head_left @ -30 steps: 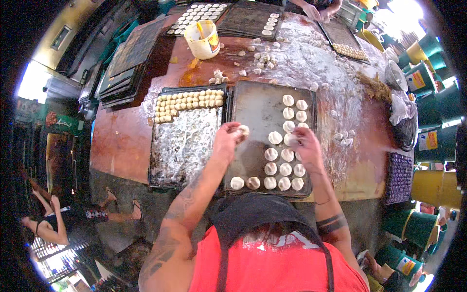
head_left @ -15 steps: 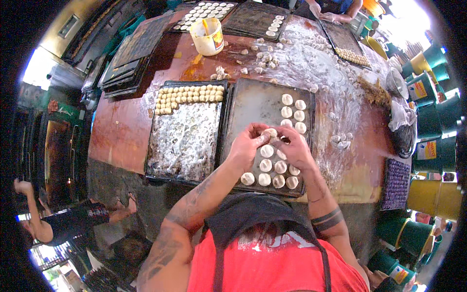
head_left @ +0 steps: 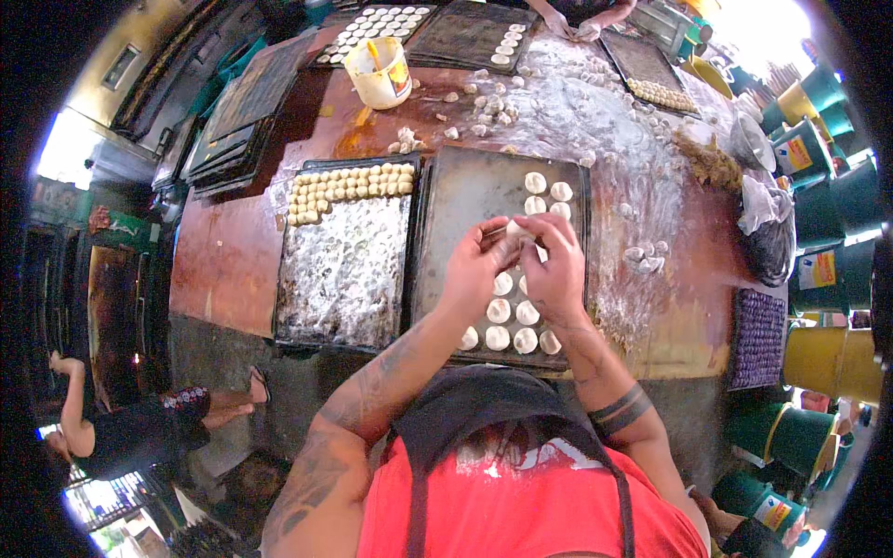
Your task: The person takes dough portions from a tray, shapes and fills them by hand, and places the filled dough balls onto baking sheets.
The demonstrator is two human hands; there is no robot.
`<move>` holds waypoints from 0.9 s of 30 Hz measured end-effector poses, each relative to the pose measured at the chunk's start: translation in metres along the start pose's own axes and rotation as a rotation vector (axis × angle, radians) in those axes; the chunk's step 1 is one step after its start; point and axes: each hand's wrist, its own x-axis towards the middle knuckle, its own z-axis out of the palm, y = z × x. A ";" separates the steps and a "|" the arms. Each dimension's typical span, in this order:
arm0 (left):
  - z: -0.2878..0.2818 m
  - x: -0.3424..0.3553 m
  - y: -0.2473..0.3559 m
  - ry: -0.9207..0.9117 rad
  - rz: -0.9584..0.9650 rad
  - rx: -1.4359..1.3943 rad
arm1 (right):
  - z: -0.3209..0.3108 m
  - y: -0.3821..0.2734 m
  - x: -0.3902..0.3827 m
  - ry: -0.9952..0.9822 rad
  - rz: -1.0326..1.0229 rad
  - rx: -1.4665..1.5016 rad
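My left hand (head_left: 482, 265) and my right hand (head_left: 555, 265) come together over a dark baking tray (head_left: 465, 186). Their closed fingertips pinch a small pale piece of dough (head_left: 513, 229), mostly covered by the fingers. Flattened dough rounds (head_left: 499, 311) lie in rows on this tray, on its right side and near end; my hands hide some of them. Just left of it is a floured tray (head_left: 344, 270), with small dough balls (head_left: 353, 186) packed along its far end.
A white bucket (head_left: 379, 79) with a yellow handle sticking out stands beyond the trays. Loose dough lumps (head_left: 493, 110) and flour are scattered on the table (head_left: 219, 251). Stacked trays (head_left: 244, 121) lie at far left. Another person's hands (head_left: 581, 28) are at the far edge; green buckets (head_left: 781, 437) line the right.
Both hands have shifted slightly, and the right fingers now reach further over the dough, covering more of it. The whole view has moved a little. The far person's hands have shifted.
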 end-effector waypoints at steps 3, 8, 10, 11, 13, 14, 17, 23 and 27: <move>-0.012 0.009 0.012 -0.027 -0.225 -0.163 | -0.010 0.019 -0.002 -0.106 -0.117 -0.179; 0.003 -0.004 0.022 -0.252 -0.324 -0.171 | -0.009 0.014 0.012 -0.349 -0.194 -0.049; -0.006 -0.005 -0.001 -0.230 -0.406 -0.297 | -0.010 0.023 0.013 -0.380 -0.216 0.103; -0.009 -0.006 -0.011 -0.239 -0.446 -0.342 | -0.008 0.029 0.009 -0.323 -0.191 0.067; -0.004 -0.010 -0.020 -0.246 -0.528 -0.385 | -0.003 0.049 -0.011 -0.140 0.002 0.048; -0.006 -0.011 -0.026 -0.241 -0.533 -0.386 | 0.010 0.054 -0.025 -0.046 0.190 0.172; -0.023 -0.013 -0.034 0.092 -0.506 -0.084 | 0.028 0.070 -0.051 -0.157 0.268 0.208; -0.023 -0.018 -0.043 0.005 0.009 0.836 | 0.029 0.106 -0.006 -0.198 0.440 -0.048; -0.011 -0.015 -0.014 0.031 -0.053 0.853 | 0.033 0.131 0.045 -0.372 0.181 -0.572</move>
